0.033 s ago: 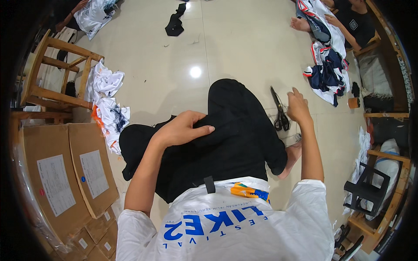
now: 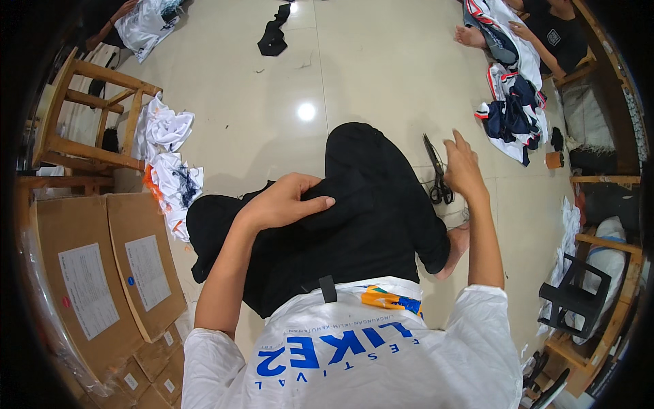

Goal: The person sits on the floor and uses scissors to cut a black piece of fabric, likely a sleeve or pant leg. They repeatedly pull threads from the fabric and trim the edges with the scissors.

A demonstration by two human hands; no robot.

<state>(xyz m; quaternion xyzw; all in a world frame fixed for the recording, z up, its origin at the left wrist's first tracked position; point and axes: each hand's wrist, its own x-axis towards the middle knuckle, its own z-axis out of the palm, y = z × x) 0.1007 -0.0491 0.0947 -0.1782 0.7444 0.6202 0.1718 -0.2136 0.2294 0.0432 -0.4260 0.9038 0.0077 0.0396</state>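
My left hand [image 2: 283, 200] rests on the black trousers [image 2: 368, 225] over my lap. Its thumb is spread from the index finger, with no object seen between them; the other fingers are partly hidden. Out to the right, my right hand [image 2: 464, 167] is raised with fingers stretched and apart, holding nothing I can see. Just left of it, a pair of black-handled scissors [image 2: 436, 174] lies on the floor, blades pointing away from me. Whether the hand touches them I cannot tell; they look apart.
White garments [image 2: 167, 129] lie on the left by a wooden stool [image 2: 102, 146] and cardboard boxes [image 2: 82, 273]. A black cloth piece [image 2: 274, 37] is on the tiled floor ahead. Navy and white garments [image 2: 514, 119] lie near a seated person [image 2: 555, 37]. A black plastic stool [image 2: 575, 293] stands right.
My right hand has shifted slightly to the left, with its fingers reaching a little farther forward. My left hand and the scissors stay in place.
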